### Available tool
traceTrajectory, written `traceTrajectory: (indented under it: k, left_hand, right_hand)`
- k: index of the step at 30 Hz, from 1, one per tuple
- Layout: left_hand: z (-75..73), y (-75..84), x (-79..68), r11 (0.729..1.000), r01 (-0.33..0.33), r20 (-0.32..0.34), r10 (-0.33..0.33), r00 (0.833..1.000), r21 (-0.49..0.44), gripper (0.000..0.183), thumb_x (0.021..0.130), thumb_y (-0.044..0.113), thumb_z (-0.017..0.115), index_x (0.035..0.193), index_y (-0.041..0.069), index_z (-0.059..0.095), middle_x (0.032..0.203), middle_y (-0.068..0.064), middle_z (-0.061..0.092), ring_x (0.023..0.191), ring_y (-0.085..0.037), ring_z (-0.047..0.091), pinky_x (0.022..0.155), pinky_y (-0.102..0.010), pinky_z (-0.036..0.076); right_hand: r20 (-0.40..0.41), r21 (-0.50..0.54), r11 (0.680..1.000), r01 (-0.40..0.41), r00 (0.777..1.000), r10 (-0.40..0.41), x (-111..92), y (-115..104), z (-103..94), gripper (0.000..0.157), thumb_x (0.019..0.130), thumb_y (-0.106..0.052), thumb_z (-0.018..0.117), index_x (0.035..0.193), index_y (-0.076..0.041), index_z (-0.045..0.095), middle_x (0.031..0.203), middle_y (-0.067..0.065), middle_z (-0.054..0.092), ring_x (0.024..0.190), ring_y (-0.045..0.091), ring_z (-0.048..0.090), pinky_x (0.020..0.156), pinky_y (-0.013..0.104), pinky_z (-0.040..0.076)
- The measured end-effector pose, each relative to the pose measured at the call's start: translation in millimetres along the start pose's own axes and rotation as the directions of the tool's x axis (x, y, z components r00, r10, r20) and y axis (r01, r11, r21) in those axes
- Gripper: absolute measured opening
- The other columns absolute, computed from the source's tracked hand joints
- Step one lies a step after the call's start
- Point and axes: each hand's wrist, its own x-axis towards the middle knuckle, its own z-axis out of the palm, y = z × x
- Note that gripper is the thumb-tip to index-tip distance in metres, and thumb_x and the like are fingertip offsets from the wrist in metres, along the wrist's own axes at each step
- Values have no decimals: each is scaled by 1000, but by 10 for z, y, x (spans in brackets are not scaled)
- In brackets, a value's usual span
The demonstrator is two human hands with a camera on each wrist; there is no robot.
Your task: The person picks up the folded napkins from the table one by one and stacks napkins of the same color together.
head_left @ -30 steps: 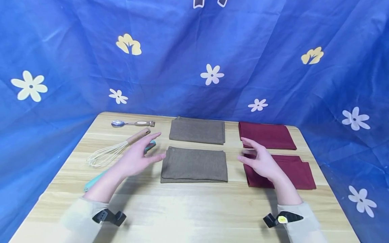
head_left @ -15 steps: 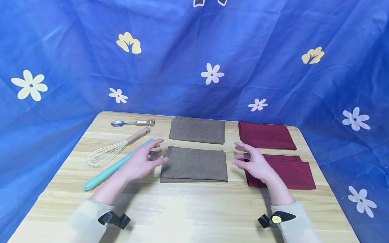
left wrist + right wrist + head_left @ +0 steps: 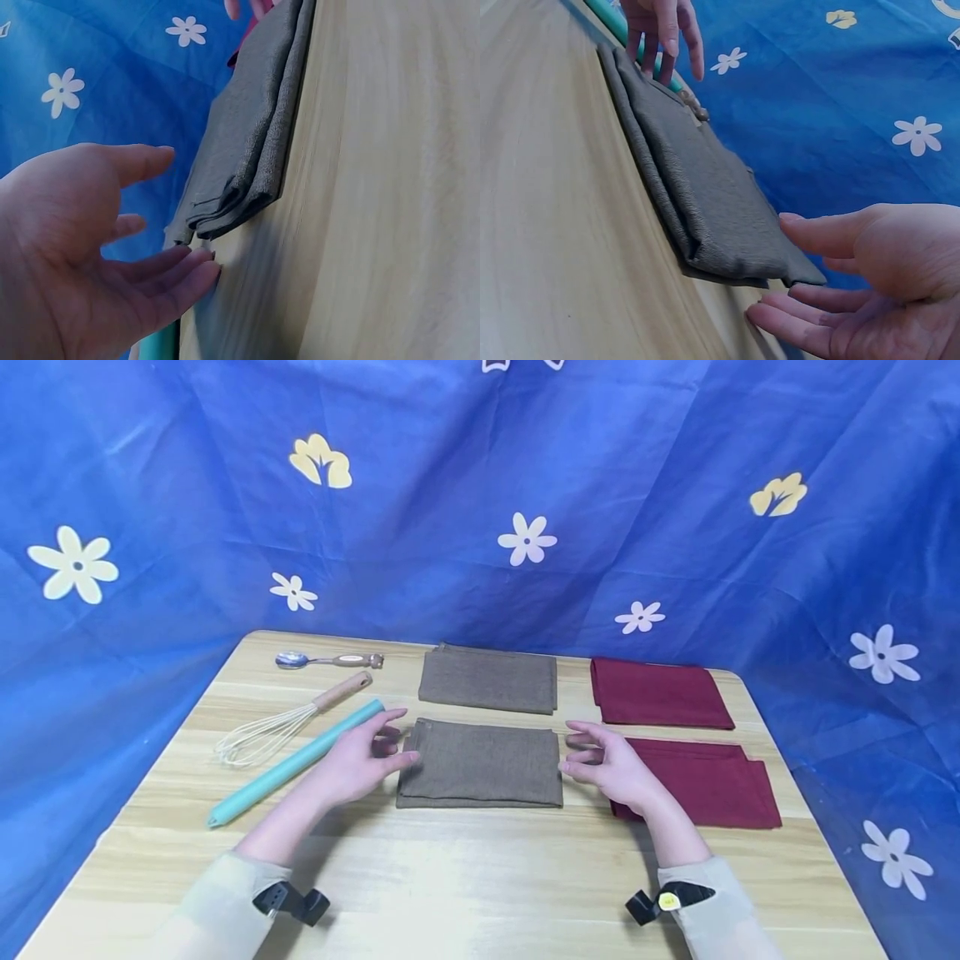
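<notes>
A folded grey-brown cloth [image 3: 483,764] lies flat on the table between both hands. At its left edge is my left hand [image 3: 360,764], fingers loosely bent and thumb apart, with nothing in its grasp. My right hand [image 3: 611,768] hovers by the opposite edge in a similar pose, its fingertips right beside the fabric. In the left wrist view, the fingertips of the left hand [image 3: 105,247] sit just below the corner of the layered cloth [image 3: 247,120]. From the right wrist, the thumb of the right hand [image 3: 885,277] overlaps the cloth's edge [image 3: 697,180].
Behind lies a second folded grey-brown cloth [image 3: 487,681]. Two folded dark red cloths, one far [image 3: 663,693] and one near [image 3: 705,783], are at the right. A teal rod [image 3: 292,766], a whisk [image 3: 300,718] and a spoon [image 3: 330,660] lie at the left. A blue curtain [image 3: 420,468] hangs behind.
Both hands have lowered and come closer together toward the near grey-brown cloth's side edges. My right hand has moved left off the red cloth. The cloths have stayed put.
</notes>
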Motion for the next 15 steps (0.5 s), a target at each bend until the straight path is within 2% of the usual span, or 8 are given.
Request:
traceTrajectory:
  k: [8,15]
  left_hand:
    - [113,-7,63,999,24,-15,-24,1000,20,74,93,26,84,151,-6,49,121,-18,69,112,-34,69,101,-51,56]
    - [150,-19,115,995,102,-56,-101,993,16,68,92,19,83,142,-14,53,112,-16,70,107,-32,69,98,-48,57]
  right_hand:
    - [13,57,997,-45,999,44,30,46,83,78,91,-4,83,157,3,42,141,27,58,114,34,66,86,38,64]
    - [17,107,992,-70,997,69,73,43,182,80,91,-3,83,158,4,39,139,28,54,109,32,63,80,46,66]
